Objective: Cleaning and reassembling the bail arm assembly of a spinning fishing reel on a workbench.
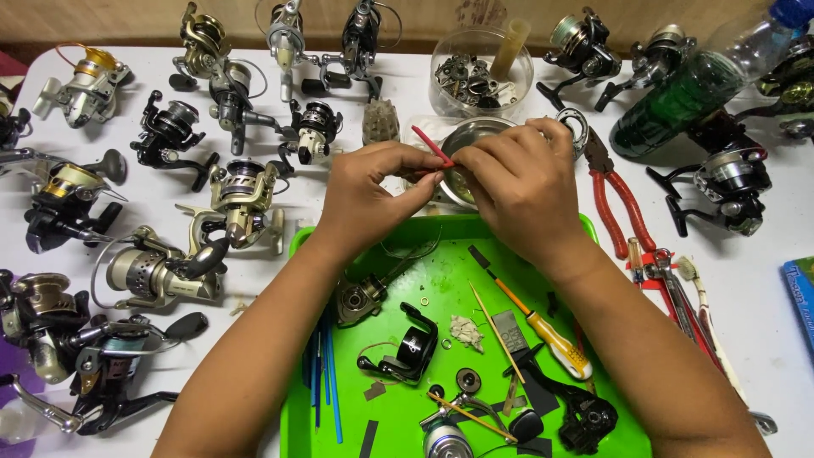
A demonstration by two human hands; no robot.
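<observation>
red stick (431,144) | pinched by left hand (366,188) and right hand (519,185) fingertips, both closed on it | keep the pinch near its lower end, steady above green tray (441,280)

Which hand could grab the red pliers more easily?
Probably the right hand. The red pliers lie on the white table just beside it, on its own side. The left hand sits farther away and would have to cross over. Both hands pinch a thin red stick now.

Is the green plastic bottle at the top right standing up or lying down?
Lying down. The green bottle rests tilted on its side among the fishing reels, its blue cap pointing to the upper right corner.
</observation>
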